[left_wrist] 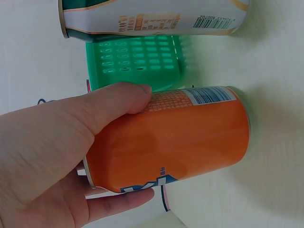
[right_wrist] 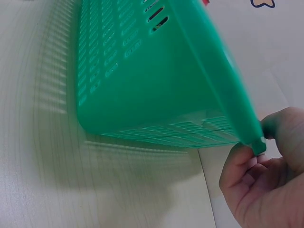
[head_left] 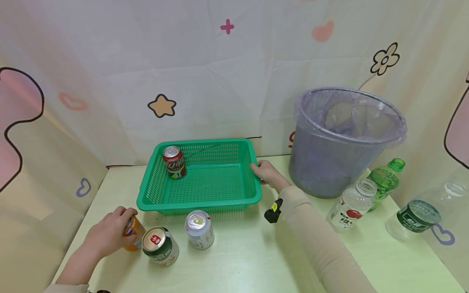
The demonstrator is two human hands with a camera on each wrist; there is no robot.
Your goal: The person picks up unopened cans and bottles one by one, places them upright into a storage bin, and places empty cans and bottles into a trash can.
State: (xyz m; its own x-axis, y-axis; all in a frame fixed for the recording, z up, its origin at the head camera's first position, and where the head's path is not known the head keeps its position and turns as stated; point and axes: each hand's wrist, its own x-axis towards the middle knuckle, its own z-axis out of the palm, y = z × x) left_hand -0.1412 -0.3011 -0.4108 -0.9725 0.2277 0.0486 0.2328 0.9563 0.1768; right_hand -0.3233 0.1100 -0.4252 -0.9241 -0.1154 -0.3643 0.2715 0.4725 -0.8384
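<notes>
Four cans (head_left: 137, 231), one in left hand (head_left: 110, 230); right hand (head_left: 269, 174) grips one basket (head_left: 209, 187).

The green basket (right_wrist: 152, 90) is looking like smooth, shiny plastic. The orange can (left_wrist: 190, 137) is showing smooth painted metal, and the white can (head_left: 199, 231) is glinting like metal too. The bin (head_left: 316, 167) is showing metal mesh under a thin, crinkly plastic bag (head_left: 311, 119). The green bottle (head_left: 382, 179) is gleaming like see-through plastic. The surface (head_left: 242, 256) is looking like smooth wood. The curtain (head_left: 220, 97) is looking like dull, wrinkly cloth.
</notes>
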